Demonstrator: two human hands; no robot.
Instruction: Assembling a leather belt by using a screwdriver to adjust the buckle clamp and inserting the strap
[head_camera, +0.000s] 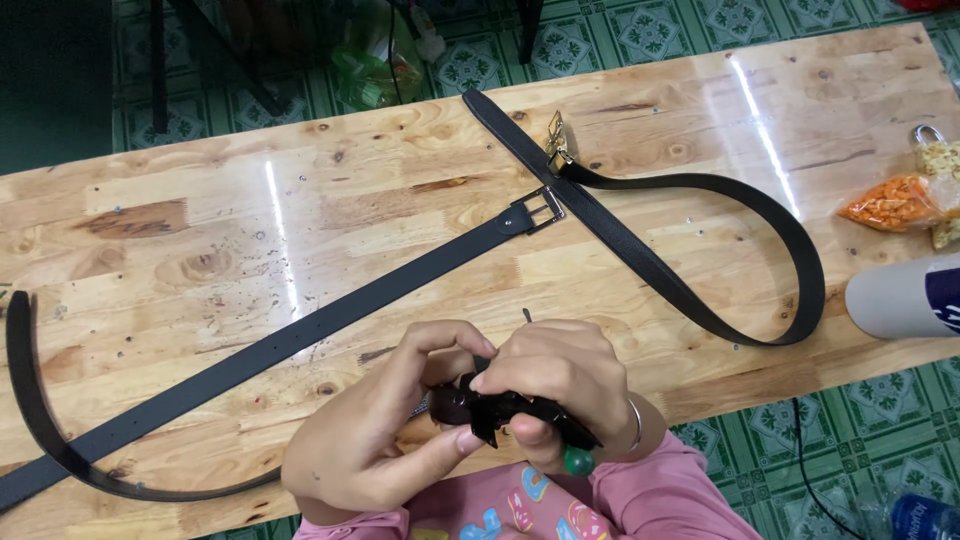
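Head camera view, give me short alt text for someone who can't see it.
Both hands, left hand and right hand, grip a small black tool over a wooden table. Two black belts lie there: silver-buckled and gold-buckled.

Between your hands you have a small black metal punch-like tool (505, 410) with a green rounded handle end showing below your right hand; it lies roughly level, just above the near table edge. Most of its body is hidden by your fingers, so its exact shape is hard to tell. A thin dark tip pokes up just behind your knuckles.
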